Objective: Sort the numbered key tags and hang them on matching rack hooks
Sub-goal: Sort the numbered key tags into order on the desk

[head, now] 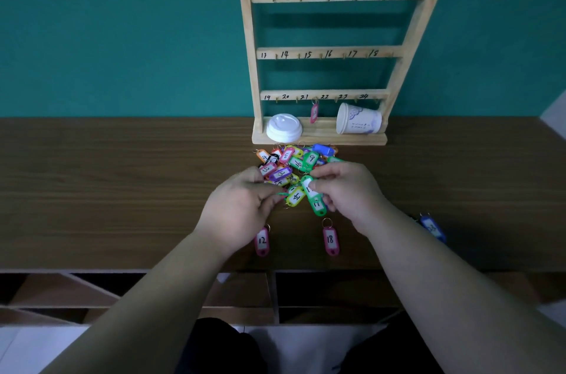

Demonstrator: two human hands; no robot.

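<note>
A heap of key tags (288, 164) is lying on the tabletop (122, 190), just before the base of the wooden rack (321, 53) at the far edge. At the near side of the heap a green tag (308, 185) is pinched by the thumb and fingers of the right hand (349, 193). The left hand (242, 208) has its fingers curled beside it; whether anything is clamped cannot be told. Near the front edge, pink tag 12 (262, 240) and pink tag 18 (330, 239) are laid apart.

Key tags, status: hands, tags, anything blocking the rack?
Right hand pinching a green tag over the pile; left hand at the pile, grip unclear. One pink tag hung on the rack. Cup and lid on rack base.
</note>
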